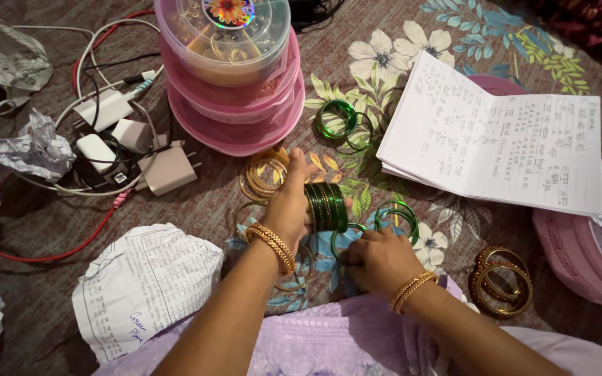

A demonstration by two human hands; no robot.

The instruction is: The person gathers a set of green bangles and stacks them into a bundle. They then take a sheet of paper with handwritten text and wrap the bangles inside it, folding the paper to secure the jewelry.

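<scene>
While I look down through the head camera, my left hand (288, 207) has its fingers clamped around a stack of dark green bangles (327, 207), held just above the flowered cloth (384, 63). My right hand (379, 259) sits just beside it, fingers curled together on a single green bangle (343, 235) lying on the cloth. Gold bangles (265, 175) lie just beyond the left hand, more green ones (339, 120) farther up, and a red-and-gold set (503, 278) off to the right. Stacked pink round boxes (235, 83) stand at the top, an open notebook (503, 136) to the right, chargers and cables (127, 143) to the left.
</scene>
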